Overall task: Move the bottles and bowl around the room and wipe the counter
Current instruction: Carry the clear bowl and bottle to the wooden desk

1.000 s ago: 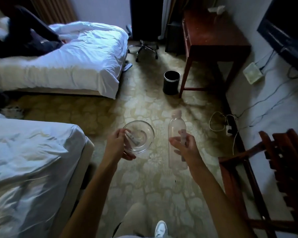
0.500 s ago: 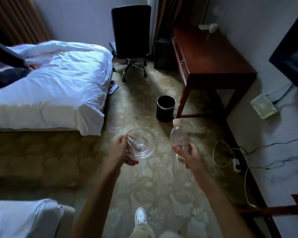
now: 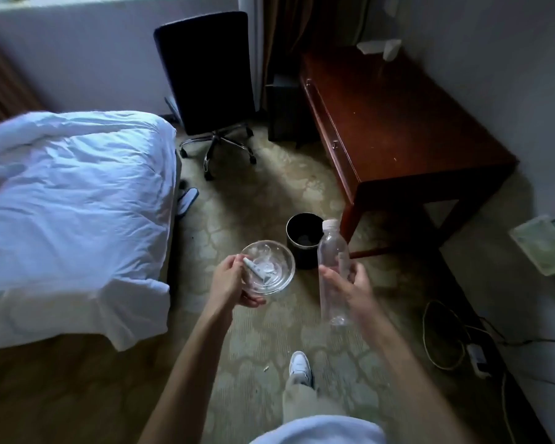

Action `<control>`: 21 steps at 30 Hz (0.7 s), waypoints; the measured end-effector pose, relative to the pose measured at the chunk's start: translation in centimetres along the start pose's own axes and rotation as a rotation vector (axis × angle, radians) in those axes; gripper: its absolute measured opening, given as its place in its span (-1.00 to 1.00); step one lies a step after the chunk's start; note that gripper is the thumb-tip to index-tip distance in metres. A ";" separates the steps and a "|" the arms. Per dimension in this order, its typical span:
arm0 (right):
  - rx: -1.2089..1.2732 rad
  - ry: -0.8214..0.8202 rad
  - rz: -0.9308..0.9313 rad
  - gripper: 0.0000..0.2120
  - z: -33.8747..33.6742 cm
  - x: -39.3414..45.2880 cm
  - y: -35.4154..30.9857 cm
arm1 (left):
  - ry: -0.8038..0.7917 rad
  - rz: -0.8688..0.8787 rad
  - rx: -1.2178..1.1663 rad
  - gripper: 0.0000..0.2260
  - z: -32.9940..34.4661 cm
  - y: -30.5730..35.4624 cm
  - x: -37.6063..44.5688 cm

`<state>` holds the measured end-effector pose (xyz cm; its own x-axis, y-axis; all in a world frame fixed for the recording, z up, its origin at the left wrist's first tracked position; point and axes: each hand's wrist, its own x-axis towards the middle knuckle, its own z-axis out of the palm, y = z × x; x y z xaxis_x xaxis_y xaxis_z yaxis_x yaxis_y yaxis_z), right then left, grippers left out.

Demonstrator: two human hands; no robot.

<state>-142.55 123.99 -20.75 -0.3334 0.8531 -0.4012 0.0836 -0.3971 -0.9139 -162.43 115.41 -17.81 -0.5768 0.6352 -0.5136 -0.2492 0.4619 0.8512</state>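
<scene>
Left hand (image 3: 229, 280) grips glass bowl (image 3: 271, 267) with a small white tube (image 3: 253, 273) inside. Right hand (image 3: 354, 283) grasps clear, empty-looking bottle (image 3: 332, 251), upright, capped.

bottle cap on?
Yes, the clear bottle gripped by the right hand has its white cap on top.

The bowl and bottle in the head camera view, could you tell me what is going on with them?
A person is standing on the carpet between a bed and a wooden desk. The left hand grips the rim of a clear glass bowl with a small white tube lying inside. The right hand holds an upright clear plastic bottle around its middle. A black waste bin stands just ahead.
</scene>
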 end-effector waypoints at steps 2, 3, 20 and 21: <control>-0.001 0.012 -0.015 -0.49 1.2 5.4 -3.0 | -0.003 0.019 0.001 -0.73 0.6 3.8 4.6; -0.001 0.018 -0.030 -0.50 1.8 8.0 -4.8 | -0.004 0.040 0.004 -0.73 0.8 5.9 6.9; 0.119 0.357 0.074 -0.41 10.8 42.5 -15.8 | -0.283 0.031 0.183 -0.77 6.3 27.9 46.5; 0.124 0.394 0.057 -0.42 11.1 44.1 -17.2 | -0.324 0.062 0.220 -0.77 6.9 29.9 48.6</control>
<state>-169.13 164.67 -22.09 0.0555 0.8831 -0.4659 -0.0302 -0.4649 -0.8848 -192.51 164.35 -18.09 -0.3015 0.8122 -0.4994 -0.0283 0.5159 0.8562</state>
